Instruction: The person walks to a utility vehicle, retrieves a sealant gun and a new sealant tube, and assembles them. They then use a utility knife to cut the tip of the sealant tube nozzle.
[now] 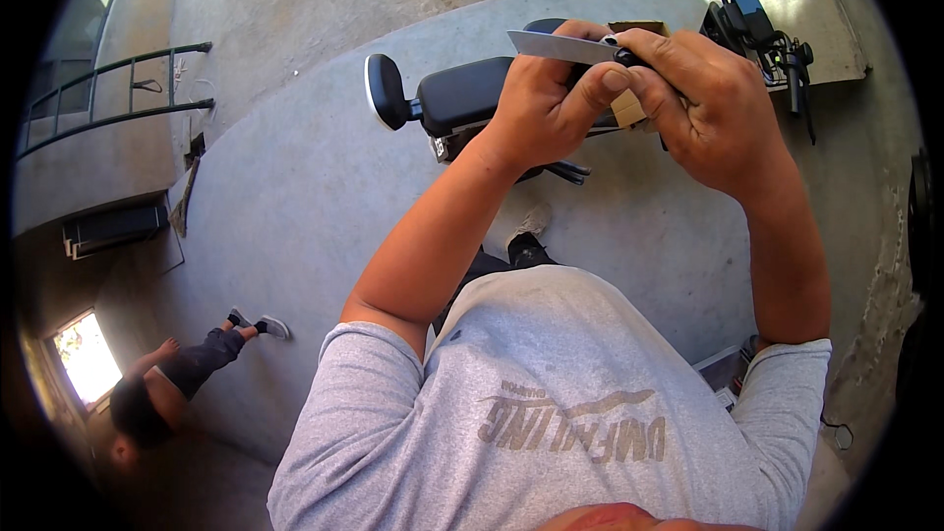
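In front of my chest, both hands meet at a thin flat silver blade-like piece (pixel 562 46) with a black end. My right hand (pixel 713 103) is closed, pinching the black end between thumb and fingers. My left hand (pixel 546 108) is closed too; its fingers curl behind the silver piece and its thumb presses close to the right thumb. The piece points left, lying nearly level. What the left fingers grip behind it is hidden. Beyond my hands stands an electric bike with a long black seat (pixel 462 95) and a padded backrest (pixel 386 91).
The bike's handlebar (pixel 795 64) is at the far right, beside a pale slab (pixel 811 15). A cardboard box (pixel 626 110) shows partly behind my hands. A green metal ladder-like frame (pixel 118 93) stands far left. Another person (pixel 187 374) is at the lower left.
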Demonstrator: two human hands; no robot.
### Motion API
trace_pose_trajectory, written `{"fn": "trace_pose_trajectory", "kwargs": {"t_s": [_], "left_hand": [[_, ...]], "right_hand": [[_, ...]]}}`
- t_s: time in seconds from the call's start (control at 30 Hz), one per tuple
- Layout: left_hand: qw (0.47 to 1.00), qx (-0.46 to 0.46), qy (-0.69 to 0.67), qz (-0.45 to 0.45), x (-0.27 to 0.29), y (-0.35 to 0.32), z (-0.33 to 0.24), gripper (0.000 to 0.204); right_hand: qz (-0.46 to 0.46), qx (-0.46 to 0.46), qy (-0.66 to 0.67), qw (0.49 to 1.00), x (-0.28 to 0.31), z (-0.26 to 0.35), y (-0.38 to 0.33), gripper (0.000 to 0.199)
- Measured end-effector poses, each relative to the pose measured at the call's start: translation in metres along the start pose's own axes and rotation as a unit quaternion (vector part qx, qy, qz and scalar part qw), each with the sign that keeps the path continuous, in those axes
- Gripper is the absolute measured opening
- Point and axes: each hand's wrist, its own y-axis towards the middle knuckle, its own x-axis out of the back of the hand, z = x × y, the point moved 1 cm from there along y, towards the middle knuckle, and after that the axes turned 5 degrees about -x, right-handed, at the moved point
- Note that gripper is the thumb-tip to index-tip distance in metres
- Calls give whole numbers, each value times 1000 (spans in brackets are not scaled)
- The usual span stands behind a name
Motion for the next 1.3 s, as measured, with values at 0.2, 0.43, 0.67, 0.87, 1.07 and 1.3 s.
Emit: {"fn": "trace_pose_trajectory", "kwargs": {"t_s": [0.2, 0.43, 0.67, 0.87, 1.07, 1.3], "left_hand": [[998, -18, 64, 13, 3, 1, -4, 50], [999, -16, 33, 19, 3, 1, -4, 46], [998, -12, 43, 38, 8, -2, -3, 42], [997, -43, 61, 22, 6, 1, -4, 44], [999, -18, 42, 4, 3, 0, -5, 45], [1000, 10, -15, -5, -1, -2, -1, 41]], "right_hand": [[9, -2, 3, 1000, 2, 0, 1, 28], [14, 0, 9, 1000, 2, 1, 2, 28], [23, -2, 17, 1000, 1, 1, 4, 28], [15, 5, 21, 1000, 0, 2, 5, 29], [33, -14, 27, 999, 1, 1, 4, 29], [31, -18, 22, 999, 3, 0, 3, 29]]}}
